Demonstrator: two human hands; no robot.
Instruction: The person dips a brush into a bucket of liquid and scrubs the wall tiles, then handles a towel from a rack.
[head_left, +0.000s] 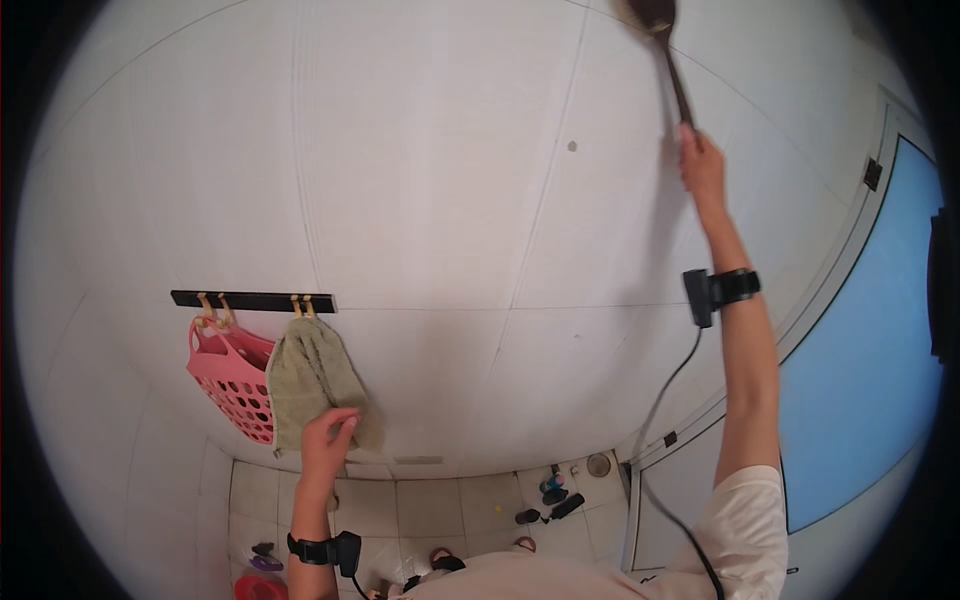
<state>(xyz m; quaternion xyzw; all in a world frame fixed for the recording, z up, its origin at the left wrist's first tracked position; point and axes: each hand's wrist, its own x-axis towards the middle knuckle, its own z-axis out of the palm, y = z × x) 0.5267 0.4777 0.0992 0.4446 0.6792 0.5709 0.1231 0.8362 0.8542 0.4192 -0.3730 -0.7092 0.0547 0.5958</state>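
Up at the top right, my right hand point(704, 165) is closed round the handle of a long-handled brush point(677, 80). Its dark brown head is partly cut off by the upper edge, and pale bristles face the white wall point(420, 180). Whether the bristles touch the wall I cannot tell. Lower left, my left hand point(330, 438) is loosely closed, with nothing visible in it. It is in front of a grey-green towel point(308, 365); contact with the cloth is unclear.
A black hook rail point(255, 301) holds the towel and a pink perforated basket point(230, 378). A blue-panelled door point(865, 350) stands at the right. On the tiled floor point(428, 508) lie dark items point(567, 507) near a round drain point(598, 465). A red basin point(260, 587) sits lower left.
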